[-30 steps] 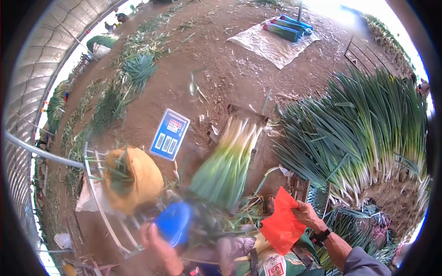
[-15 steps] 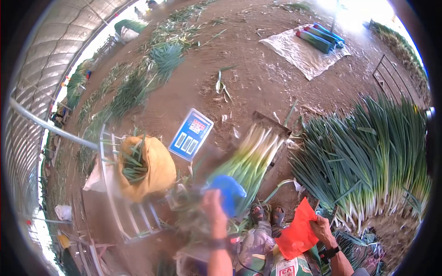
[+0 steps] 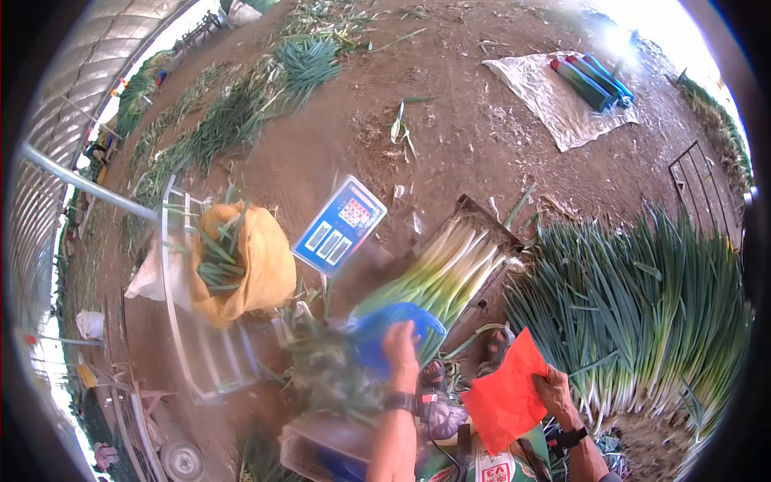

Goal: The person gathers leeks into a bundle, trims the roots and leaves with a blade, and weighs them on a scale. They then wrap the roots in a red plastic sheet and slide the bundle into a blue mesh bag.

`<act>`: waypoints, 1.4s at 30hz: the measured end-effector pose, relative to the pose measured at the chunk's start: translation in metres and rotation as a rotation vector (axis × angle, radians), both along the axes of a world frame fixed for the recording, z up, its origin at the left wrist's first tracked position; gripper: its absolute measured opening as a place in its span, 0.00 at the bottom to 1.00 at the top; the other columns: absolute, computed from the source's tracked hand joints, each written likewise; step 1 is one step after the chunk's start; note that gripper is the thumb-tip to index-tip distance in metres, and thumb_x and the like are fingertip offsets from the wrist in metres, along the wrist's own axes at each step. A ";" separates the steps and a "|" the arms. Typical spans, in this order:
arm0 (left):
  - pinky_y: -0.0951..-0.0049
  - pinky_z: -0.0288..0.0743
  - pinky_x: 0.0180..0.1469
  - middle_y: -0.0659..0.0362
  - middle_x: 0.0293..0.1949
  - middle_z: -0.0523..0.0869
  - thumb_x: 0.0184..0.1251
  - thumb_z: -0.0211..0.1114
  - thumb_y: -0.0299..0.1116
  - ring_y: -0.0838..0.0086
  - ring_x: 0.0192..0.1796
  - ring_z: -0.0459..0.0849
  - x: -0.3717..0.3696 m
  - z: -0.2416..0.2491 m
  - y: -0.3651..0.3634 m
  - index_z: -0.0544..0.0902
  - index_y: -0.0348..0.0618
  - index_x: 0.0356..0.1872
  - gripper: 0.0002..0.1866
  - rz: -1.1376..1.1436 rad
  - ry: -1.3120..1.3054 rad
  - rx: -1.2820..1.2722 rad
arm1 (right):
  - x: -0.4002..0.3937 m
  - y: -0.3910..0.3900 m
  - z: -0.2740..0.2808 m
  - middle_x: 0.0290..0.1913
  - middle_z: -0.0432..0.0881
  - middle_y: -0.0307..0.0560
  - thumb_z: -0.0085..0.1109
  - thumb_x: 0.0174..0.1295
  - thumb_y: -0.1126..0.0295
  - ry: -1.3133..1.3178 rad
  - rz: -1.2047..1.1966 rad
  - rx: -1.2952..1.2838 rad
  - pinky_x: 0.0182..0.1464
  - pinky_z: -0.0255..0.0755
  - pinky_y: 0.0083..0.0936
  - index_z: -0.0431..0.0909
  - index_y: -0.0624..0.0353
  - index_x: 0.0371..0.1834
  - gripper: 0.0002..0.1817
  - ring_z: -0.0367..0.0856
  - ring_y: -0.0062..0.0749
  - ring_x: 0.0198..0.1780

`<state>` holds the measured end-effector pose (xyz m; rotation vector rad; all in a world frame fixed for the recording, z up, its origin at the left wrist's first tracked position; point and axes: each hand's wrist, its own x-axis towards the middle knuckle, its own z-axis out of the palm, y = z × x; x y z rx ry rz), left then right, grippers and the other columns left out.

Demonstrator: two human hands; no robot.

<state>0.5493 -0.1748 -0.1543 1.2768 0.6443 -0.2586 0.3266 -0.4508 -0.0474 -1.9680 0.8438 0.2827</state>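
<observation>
My left hand (image 3: 400, 349) is closed on a thin blue sheet (image 3: 377, 329), which is partly blurred and lies over the leafy end of a bunch of green onions (image 3: 450, 277). Their white ends rest against a dark metal plate (image 3: 488, 221). Lower right, my right hand (image 3: 554, 390) grips the edge of a red sheet (image 3: 506, 394) that hangs over my lap. Both wrists wear dark bands.
A blue-and-white digital scale display (image 3: 340, 226) stands left of the onions. Beyond it, a yellow sack (image 3: 269, 261) of green leaves leans in a metal frame (image 3: 167, 273). Many onions (image 3: 626, 313) stand at right. Wrapped bundles (image 3: 590, 80) lie on a pale cloth (image 3: 538, 100).
My left hand has moved slightly right and up, and the blue sheet looks more spread out over the leaves. The red sheet has shifted a little left and up. The camera view has turned slightly.
</observation>
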 end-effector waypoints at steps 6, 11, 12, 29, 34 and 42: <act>0.71 0.81 0.43 0.59 0.42 0.86 0.67 0.72 0.37 0.73 0.41 0.84 0.010 -0.027 -0.037 0.86 0.38 0.45 0.13 0.025 0.048 0.121 | 0.038 -0.051 -0.039 0.28 0.80 0.39 0.59 0.67 0.67 -0.076 -0.034 0.186 0.35 0.73 0.31 0.81 0.66 0.49 0.14 0.76 0.21 0.31; 0.70 0.77 0.47 0.61 0.42 0.86 0.70 0.69 0.49 0.73 0.45 0.83 -0.013 0.006 -0.083 0.85 0.40 0.49 0.21 -0.143 0.138 0.199 | 0.095 -0.114 -0.015 0.32 0.79 0.30 0.59 0.68 0.68 0.074 0.005 0.355 0.36 0.71 0.20 0.83 0.62 0.52 0.14 0.73 0.13 0.32; 0.71 0.76 0.46 0.60 0.42 0.87 0.71 0.67 0.52 0.73 0.46 0.83 -0.021 0.018 -0.092 0.85 0.40 0.50 0.23 -0.242 0.198 0.198 | 0.105 -0.123 -0.012 0.32 0.79 0.29 0.59 0.68 0.68 0.064 0.013 0.376 0.36 0.70 0.20 0.83 0.63 0.52 0.14 0.73 0.13 0.32; 0.62 0.80 0.58 0.55 0.63 0.81 0.80 0.61 0.42 0.64 0.65 0.80 -0.102 0.040 -0.166 0.69 0.41 0.74 0.28 -0.107 0.377 -0.530 | 0.163 -0.125 0.011 0.38 0.85 0.35 0.60 0.72 0.68 -0.021 0.037 0.774 0.40 0.76 0.20 0.84 0.65 0.48 0.11 0.81 0.17 0.38; 0.68 0.77 0.61 0.56 0.63 0.81 0.81 0.57 0.38 0.70 0.61 0.81 -0.095 0.060 -0.161 0.71 0.39 0.73 0.25 -0.347 0.230 -0.229 | 0.158 -0.126 -0.014 0.39 0.85 0.33 0.58 0.72 0.70 -0.422 0.501 0.369 0.42 0.77 0.22 0.83 0.67 0.49 0.11 0.82 0.19 0.40; 0.66 0.78 0.60 0.55 0.58 0.86 0.73 0.66 0.31 0.68 0.57 0.85 -0.068 0.093 -0.159 0.80 0.33 0.62 0.20 -0.104 -0.014 -0.187 | 0.174 -0.125 0.015 0.39 0.86 0.34 0.61 0.70 0.68 0.142 0.161 0.601 0.42 0.75 0.20 0.84 0.67 0.53 0.15 0.79 0.15 0.37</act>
